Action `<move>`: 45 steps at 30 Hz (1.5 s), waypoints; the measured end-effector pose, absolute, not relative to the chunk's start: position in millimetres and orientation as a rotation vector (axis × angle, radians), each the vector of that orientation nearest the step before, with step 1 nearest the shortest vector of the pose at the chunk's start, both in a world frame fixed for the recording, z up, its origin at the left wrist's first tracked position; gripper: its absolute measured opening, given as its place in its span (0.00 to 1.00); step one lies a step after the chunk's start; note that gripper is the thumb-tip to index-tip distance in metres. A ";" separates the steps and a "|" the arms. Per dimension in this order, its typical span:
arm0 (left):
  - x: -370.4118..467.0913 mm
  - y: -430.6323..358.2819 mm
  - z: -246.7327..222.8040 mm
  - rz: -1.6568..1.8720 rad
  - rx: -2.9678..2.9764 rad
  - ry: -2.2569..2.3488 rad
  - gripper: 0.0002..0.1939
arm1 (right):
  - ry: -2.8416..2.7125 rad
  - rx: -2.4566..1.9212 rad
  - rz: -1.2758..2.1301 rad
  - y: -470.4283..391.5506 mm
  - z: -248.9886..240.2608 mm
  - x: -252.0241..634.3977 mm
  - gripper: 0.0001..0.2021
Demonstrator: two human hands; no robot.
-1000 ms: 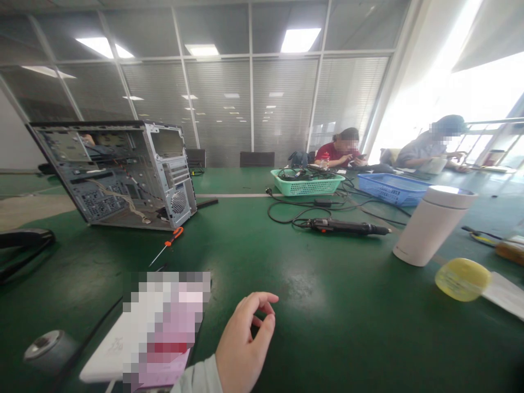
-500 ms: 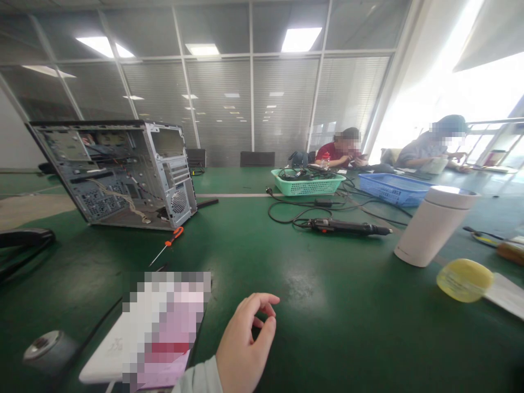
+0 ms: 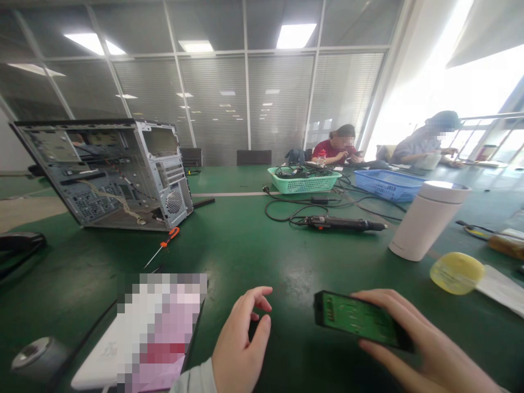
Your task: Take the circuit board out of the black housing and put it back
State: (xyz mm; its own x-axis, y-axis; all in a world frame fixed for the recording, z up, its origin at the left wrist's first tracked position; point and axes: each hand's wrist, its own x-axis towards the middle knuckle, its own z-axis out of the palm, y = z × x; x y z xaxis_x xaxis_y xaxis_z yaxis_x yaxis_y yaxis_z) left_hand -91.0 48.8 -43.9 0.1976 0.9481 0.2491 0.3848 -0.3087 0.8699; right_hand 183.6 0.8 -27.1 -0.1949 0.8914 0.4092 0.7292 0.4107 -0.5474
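Note:
My right hand (image 3: 413, 333) grips a green circuit board (image 3: 360, 315) set in a black frame, thumb on the near edge and fingers on the far one. The board is held tilted over the green table, its solder side towards me. To the left of it, my left hand (image 3: 244, 338) is loosely curled, a gap between thumb and fingers, holding nothing. Beside that hand lies a white, partly blurred-out device (image 3: 102, 355) with a pink sheet (image 3: 172, 322) on it. An orange-handled screwdriver (image 3: 169, 238) rests farther off, near the computer case (image 3: 178, 202).
An electric screwdriver (image 3: 344, 224) with a black cable lies mid-table. Behind are a green basket (image 3: 305, 184) of cables and a blue basket (image 3: 385, 188). A white tumbler (image 3: 426, 218) and yellow container (image 3: 456, 273) stand right. Two people sit at the far right.
My right hand has come into view from the right with the circuit board in its grip. My left hand keeps about the same pose. The view has shifted slightly.

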 end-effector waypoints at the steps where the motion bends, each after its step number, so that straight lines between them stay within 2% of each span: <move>1: -91.5 48.7 -46.5 1.087 1.813 1.243 0.20 | -1.995 -1.358 0.335 8.2 -23.5 165.2 0.16; 6: -93.7 48.7 -55.5 1.113 1.860 1.187 0.33 | -1.974 -1.311 0.516 31.0 -20.6 104.3 0.19; 10: -94.8 50.8 -56.0 1.093 1.877 1.223 0.28 | -1.897 -1.249 0.538 35.9 -35.4 102.8 0.23; 15: -95.9 52.6 -57.1 1.077 1.866 1.288 0.27 | -1.910 -1.070 0.476 38.2 -32.8 110.6 0.15; 18: -97.4 49.8 -55.5 1.076 1.862 1.302 0.28 | -1.862 -1.130 0.595 41.3 -20.7 107.0 0.09; 21: -99.5 46.1 -54.3 1.032 1.799 1.324 0.26 | -1.609 -1.231 1.010 46.3 -14.2 98.0 0.13; 25: -101.9 51.7 -64.3 1.117 1.685 1.303 0.25 | -0.757 -1.279 1.857 50.3 -13.4 87.5 0.15; 28: -103.5 67.6 -79.8 1.138 1.650 1.268 0.28 | -0.332 -1.259 2.100 51.9 -10.9 87.5 0.23; 32: -105.8 87.2 -95.8 1.143 1.613 1.225 0.30 | -0.325 -1.207 2.190 56.6 -7.4 94.4 0.31; 37: -103.8 84.0 -92.3 1.175 1.537 1.236 0.27 | -0.461 -1.153 2.250 59.8 -15.4 92.7 0.33; 39: -100.3 76.1 -83.7 1.204 1.489 1.238 0.25 | -0.654 -1.163 2.135 58.1 -21.4 89.3 0.29; 41: -96.3 68.0 -73.5 1.262 1.427 1.219 0.24 | -0.927 -1.169 1.848 55.4 -25.7 88.1 0.22; 45: -91.3 58.9 -59.3 1.248 1.429 1.247 0.23 | -1.709 -1.123 0.899 50.4 -25.2 96.5 0.13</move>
